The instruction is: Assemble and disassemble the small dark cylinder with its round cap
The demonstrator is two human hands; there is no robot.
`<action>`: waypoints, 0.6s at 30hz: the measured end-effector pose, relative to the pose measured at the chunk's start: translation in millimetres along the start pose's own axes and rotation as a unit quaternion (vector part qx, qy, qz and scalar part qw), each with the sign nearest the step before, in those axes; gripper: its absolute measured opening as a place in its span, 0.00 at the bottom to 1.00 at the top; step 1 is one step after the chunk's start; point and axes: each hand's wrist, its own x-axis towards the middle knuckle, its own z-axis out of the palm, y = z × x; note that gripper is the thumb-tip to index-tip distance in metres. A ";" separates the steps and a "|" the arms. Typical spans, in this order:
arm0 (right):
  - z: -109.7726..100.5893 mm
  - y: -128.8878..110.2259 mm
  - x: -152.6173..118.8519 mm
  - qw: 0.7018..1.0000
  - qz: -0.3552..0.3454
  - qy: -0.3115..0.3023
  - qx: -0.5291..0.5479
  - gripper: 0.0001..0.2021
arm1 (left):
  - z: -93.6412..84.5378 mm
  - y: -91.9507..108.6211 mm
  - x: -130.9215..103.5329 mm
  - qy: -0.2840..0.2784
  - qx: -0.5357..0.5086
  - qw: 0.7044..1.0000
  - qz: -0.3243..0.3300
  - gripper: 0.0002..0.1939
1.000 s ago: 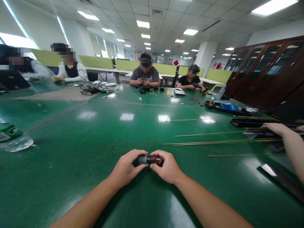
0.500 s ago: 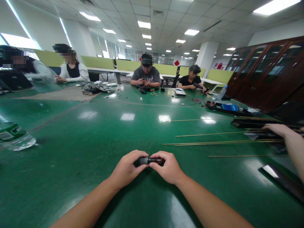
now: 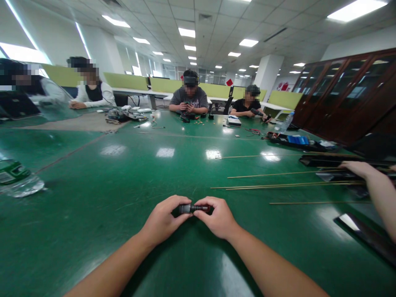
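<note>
A small dark cylindrical object [image 3: 186, 208] with a grey section at its left part lies level between my two hands, above the green table [image 3: 130, 173]. My left hand [image 3: 163, 216] is closed on its left end, thumb below and fingers above. On the right end, dark with a reddish tint, my right hand [image 3: 218, 216] pinches with thumb and fingers. The fingertips of both hands nearly meet around the middle. What exactly the object is cannot be made out.
Thin brass-coloured rods [image 3: 278, 186] lie at the right, near another person's hand [image 3: 360, 168]. A dark flat object [image 3: 365, 237] is at the lower right, a plastic bottle [image 3: 18, 179] at the left. Several people sit across the table, near a black tray [image 3: 284, 142].
The grey section of the held object looks slightly turned. Both hands keep nearly the same place, and the whole view has shifted a little.
</note>
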 end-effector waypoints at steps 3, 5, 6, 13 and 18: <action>0.3 0.2 -0.1 1.000 0.005 -0.002 0.006 0.06 | 0.6 -0.8 -0.4 0.001 -0.001 1.000 0.001 0.14; 0.2 0.0 0.0 1.000 0.007 -0.002 0.008 0.06 | 0.8 -0.8 -0.4 0.002 -0.001 1.000 0.002 0.14; 0.0 -0.2 0.1 1.000 0.008 -0.002 0.009 0.06 | 0.8 -0.6 -0.2 0.002 -0.001 1.000 0.002 0.14; -0.1 -0.5 -0.8 1.000 0.009 -0.003 0.013 0.06 | 0.6 0.7 -0.7 0.002 0.001 1.000 0.001 0.14; 0.6 -0.2 -0.9 1.000 0.014 -0.001 0.017 0.07 | 1.4 -0.7 -0.9 0.004 0.000 1.000 0.005 0.14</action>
